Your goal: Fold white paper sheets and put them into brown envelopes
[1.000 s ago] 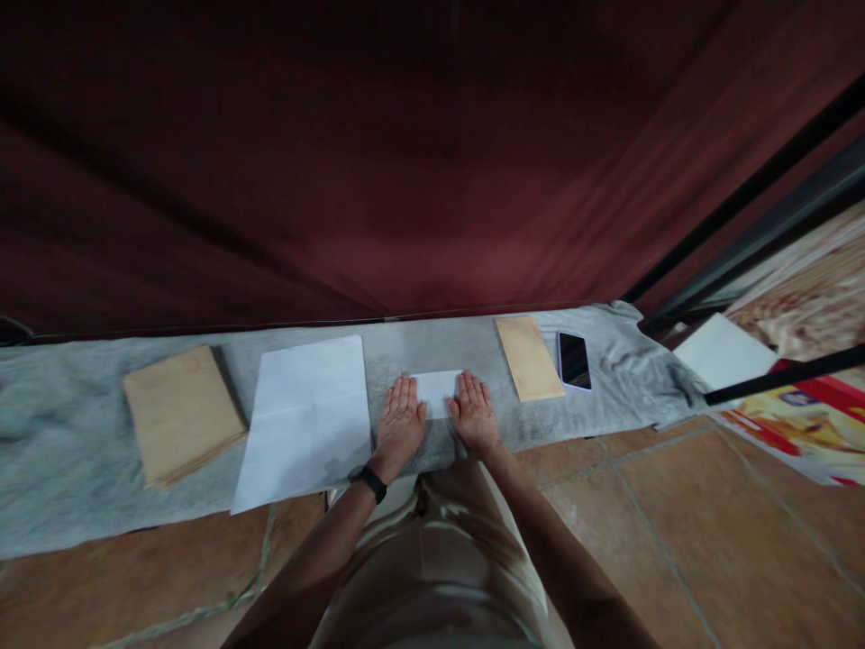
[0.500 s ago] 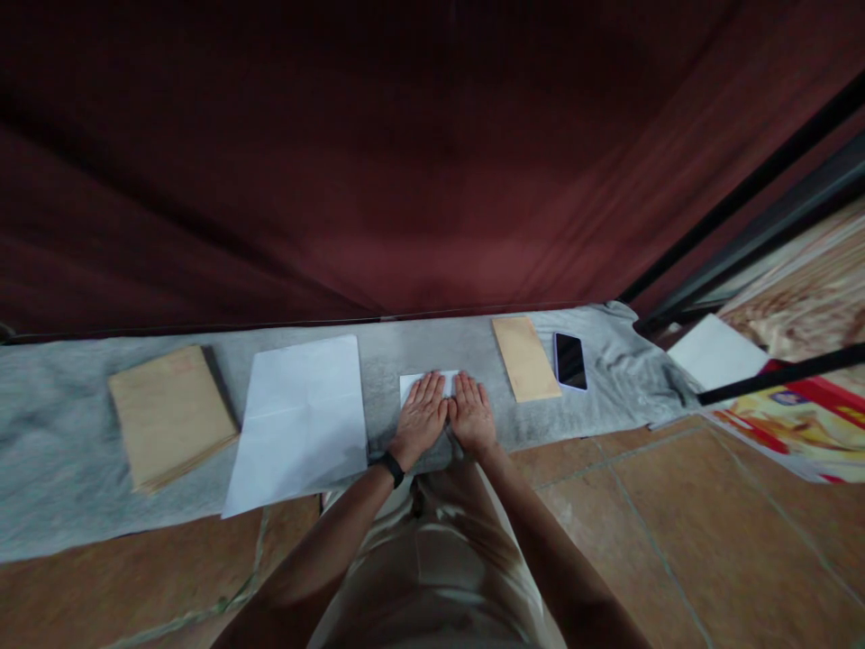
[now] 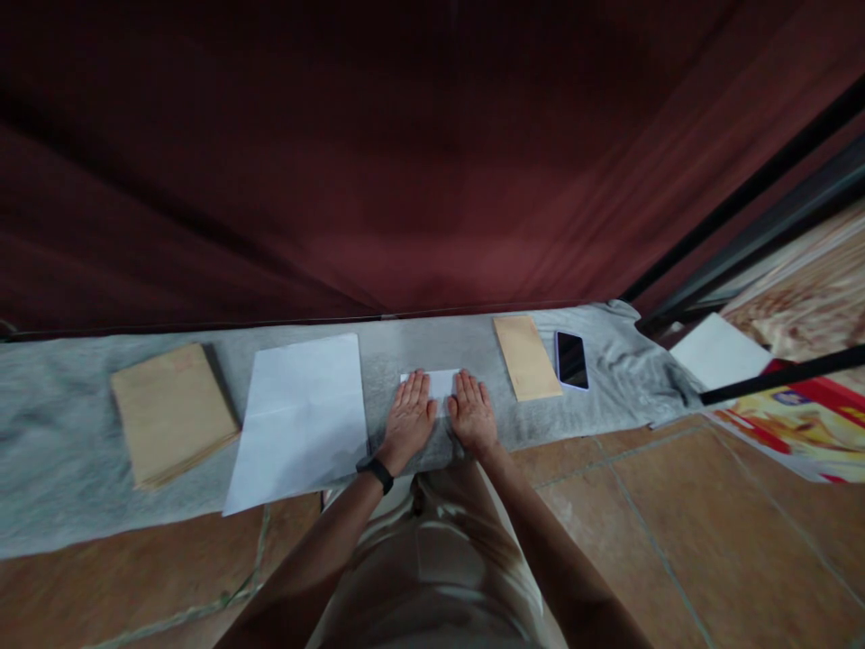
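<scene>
A small white folded paper (image 3: 442, 384) lies on the grey cloth (image 3: 432, 338) in front of me. Flat on its left part rests my left hand (image 3: 411, 416), fingers stretched out and palm down. My right hand (image 3: 473, 413) presses on the right end of the same paper, also flat with fingers extended. Between the two hands the middle of the paper shows; its ends are hidden under the fingers. To the left is a stack of larger white sheets (image 3: 304, 415) with crease lines. A brown envelope (image 3: 527, 357) lies to the right of my right hand.
At the far left sits a stack of brown envelopes (image 3: 174, 415). A phone (image 3: 571, 361) lies right of the single envelope. Dark red fabric (image 3: 432, 198) hangs behind the cloth-covered surface. A black metal bar (image 3: 784, 374) and a colourful box (image 3: 804, 415) are at the right.
My left hand has slid to the left along the paper, baring more of its middle. My right hand stays nearly in place.
</scene>
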Demonstrator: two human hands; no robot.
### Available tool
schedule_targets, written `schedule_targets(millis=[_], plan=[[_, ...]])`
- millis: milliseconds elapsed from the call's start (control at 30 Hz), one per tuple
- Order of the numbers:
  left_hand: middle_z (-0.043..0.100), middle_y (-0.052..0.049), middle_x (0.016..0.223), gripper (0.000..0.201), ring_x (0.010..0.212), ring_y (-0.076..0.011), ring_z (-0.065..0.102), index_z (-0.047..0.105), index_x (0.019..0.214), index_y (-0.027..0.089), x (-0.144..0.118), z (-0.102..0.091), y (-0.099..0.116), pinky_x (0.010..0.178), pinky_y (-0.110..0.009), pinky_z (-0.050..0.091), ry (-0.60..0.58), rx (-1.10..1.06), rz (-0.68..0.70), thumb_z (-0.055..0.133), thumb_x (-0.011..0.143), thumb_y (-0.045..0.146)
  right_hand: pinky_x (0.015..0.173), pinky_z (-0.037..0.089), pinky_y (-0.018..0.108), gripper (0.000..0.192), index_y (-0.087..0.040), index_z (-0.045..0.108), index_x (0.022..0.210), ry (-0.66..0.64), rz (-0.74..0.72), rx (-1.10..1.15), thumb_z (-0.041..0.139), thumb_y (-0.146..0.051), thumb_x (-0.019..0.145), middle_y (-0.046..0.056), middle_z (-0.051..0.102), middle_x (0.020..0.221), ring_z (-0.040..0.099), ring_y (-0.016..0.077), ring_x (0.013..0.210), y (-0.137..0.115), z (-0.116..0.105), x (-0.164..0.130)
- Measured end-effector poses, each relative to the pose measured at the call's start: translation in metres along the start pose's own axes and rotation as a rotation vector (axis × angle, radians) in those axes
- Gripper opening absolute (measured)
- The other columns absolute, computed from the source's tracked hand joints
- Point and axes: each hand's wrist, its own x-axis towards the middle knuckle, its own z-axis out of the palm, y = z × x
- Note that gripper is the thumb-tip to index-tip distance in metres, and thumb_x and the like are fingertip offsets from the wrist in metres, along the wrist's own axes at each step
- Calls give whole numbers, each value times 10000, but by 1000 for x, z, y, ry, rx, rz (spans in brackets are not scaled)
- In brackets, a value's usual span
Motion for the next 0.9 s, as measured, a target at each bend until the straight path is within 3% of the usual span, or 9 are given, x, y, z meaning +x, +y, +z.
schedule_targets(millis=[233,467,900], plan=[[301,-183,1663,609,1571,-268,228,342,1570,27,-5,-1,-2,1285,-464,196,31,35,-20,317,1034,314,1249,234,509,543,-65,414,1552,-29,31,-1,373,-299,1063,180,421,1604,368,293,1508,-3,-5,6],[301,-160,1668,602,1567,-267,241,346,1576,49,-4,-3,-1,1281,-463,212,30,71,-15,312,1024,285,1263,206,491,477,-210,486,1525,-165,-106,20,408,-337,1072,73,436,1612,376,250,1509,-17,-5,15],[356,-183,1637,610,1557,-282,270,357,1568,31,-11,2,-20,1265,-496,257,136,34,-73,314,1030,316,1248,219,506,557,-130,393,1575,-84,-19,-25,376,-376,1075,122,400,1626,387,292,1493,3,-9,2]])
